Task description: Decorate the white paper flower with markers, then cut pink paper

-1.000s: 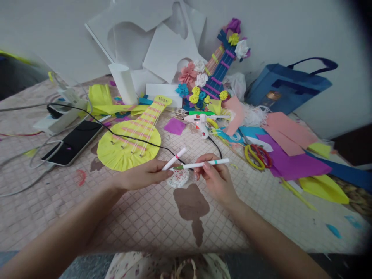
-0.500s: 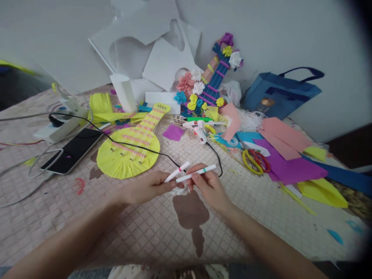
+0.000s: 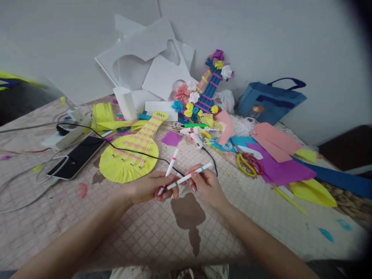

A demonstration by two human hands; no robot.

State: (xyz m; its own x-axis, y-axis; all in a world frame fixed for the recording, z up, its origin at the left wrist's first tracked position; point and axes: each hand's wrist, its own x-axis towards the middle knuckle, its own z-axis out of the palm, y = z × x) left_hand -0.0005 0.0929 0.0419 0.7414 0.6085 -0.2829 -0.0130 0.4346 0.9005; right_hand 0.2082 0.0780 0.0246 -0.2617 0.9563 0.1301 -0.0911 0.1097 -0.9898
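Observation:
My left hand (image 3: 152, 186) is closed around a white marker pen (image 3: 171, 162) with a pinkish-red band, which points up and away from me. Pinched in my right hand (image 3: 208, 186) is a second white marker pen (image 3: 189, 176) with green bands, slanting down to the left. Its lower end reaches the fingers of my left hand; I cannot tell whether they grip it too. Something clear and crumpled (image 3: 183, 190) shows between the hands, partly hidden. Beyond my left hand lies a yellow paper-covered guitar (image 3: 124, 166) with strings and pink strips.
A black cord crosses the guitar. A glue gun (image 3: 195, 136) stands behind the pens. Scissors (image 3: 249, 164), purple paper (image 3: 286, 166) and a blue bag (image 3: 270, 99) are on the right. A phone (image 3: 77, 157) and power strip (image 3: 64, 135) lie left. Decorated blue guitar (image 3: 211, 89) leans at the wall.
The red-banded pen has swung more upright in my left hand. My right hand's green-banded pen has shifted slightly down-left and tilts more. The view has moved a little.

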